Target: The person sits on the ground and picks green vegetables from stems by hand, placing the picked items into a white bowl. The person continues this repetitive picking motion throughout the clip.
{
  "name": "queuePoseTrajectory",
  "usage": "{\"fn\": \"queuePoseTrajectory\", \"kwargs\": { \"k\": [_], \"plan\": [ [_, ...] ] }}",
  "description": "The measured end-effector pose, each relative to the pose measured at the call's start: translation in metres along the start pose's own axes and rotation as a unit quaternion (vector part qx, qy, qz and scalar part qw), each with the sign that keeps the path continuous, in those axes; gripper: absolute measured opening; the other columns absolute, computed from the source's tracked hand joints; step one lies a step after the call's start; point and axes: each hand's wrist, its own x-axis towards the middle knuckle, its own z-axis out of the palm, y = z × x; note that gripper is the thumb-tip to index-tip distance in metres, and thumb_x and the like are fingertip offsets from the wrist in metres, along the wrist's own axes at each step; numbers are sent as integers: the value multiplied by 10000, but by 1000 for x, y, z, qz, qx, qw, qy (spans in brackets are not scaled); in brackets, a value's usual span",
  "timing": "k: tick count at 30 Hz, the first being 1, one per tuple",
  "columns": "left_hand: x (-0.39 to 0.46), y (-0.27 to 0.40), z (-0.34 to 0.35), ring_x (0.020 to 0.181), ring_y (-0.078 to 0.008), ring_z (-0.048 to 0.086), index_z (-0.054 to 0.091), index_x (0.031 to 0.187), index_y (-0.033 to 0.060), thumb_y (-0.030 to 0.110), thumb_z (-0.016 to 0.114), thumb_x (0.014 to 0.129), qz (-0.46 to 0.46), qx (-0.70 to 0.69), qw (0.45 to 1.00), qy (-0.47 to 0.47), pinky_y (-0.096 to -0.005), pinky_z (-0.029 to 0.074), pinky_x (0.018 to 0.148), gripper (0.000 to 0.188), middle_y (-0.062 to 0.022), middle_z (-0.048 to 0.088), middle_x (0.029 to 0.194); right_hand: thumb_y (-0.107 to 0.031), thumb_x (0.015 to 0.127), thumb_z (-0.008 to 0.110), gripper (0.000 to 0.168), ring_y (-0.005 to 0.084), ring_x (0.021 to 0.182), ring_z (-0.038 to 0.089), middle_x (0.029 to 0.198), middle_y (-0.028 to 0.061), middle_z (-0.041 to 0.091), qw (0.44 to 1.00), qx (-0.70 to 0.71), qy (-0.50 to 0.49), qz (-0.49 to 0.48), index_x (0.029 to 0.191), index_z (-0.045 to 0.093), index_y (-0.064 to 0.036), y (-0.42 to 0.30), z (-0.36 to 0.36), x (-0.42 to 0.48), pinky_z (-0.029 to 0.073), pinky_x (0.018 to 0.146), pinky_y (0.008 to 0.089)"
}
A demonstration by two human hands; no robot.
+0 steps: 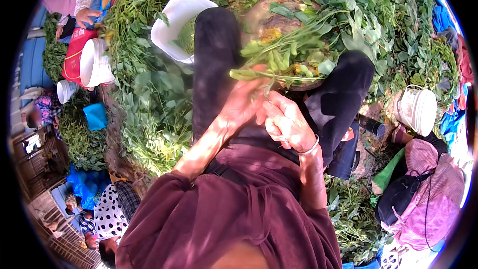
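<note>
Between the knees, a leafy green bean plant stalk with pods point(278, 59) lies across a round, worn stool or board point(257, 18). My left hand point(244, 95), blurred, is at the lower end of the stalk, under a pod; its grip is not clear. Close beside it, my right hand point(287, 119), with a bangle at the wrist, has curled fingers near the stalk's base; whether something is between them cannot be made out. A white plastic tub point(168, 18) with some green pods inside stands by the left knee.
Heaped bean plants point(145, 93) surround the legs. A white bucket point(418, 108) and a dark bottle point(371, 125) are at right, near a person in pink point(429, 194). Another person's hand point(86, 16) is at upper left, above a white bucket point(91, 63) and red bag point(76, 50).
</note>
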Motion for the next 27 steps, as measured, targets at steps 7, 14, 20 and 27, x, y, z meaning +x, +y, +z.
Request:
{"fn": "queuePoseTrajectory", "kwargs": {
  "k": [7, 14, 20, 27],
  "plan": [
    [24, -22, -42, 701, -123, 562, 446, 1167, 31, 200, 492, 894, 81, 220, 951, -202, -241, 458, 549, 324, -82, 574, 857, -192, 929, 434, 156, 28, 380, 318, 607, -14, 453, 996, -71, 23, -52, 872, 459, -48, -12, 9, 2, 242, 317, 179],
    [12, 6, 13, 489, -48, 345, 514, 862, 90, 164, 534, 887, -77, 85, 993, -30, -182, 253, 392, 81, 23, 476, 698, -133, 905, 501, 130, 51, 509, 442, 629, 8, 523, 859, -253, 345, -279, 881, 533, -10, 22, -14, 6, 360, 459, 198],
    [9, 5, 12, 501, -51, 347, 535, 918, 68, 165, 556, 879, -83, 135, 987, -23, -195, 270, 406, 107, 20, 424, 641, -141, 876, 550, 156, 72, 531, 398, 591, 17, 483, 878, -289, 317, -210, 840, 517, 7, 25, 2, 10, 349, 475, 244],
    [7, 5, 18, 475, -69, 358, 527, 794, 77, 179, 564, 864, -57, 215, 975, 13, -216, 311, 442, 130, 33, 384, 579, -179, 908, 495, 170, 71, 436, 391, 562, -2, 456, 913, -259, 248, -196, 874, 498, -12, 42, -17, 16, 320, 396, 226]
  ]
}}
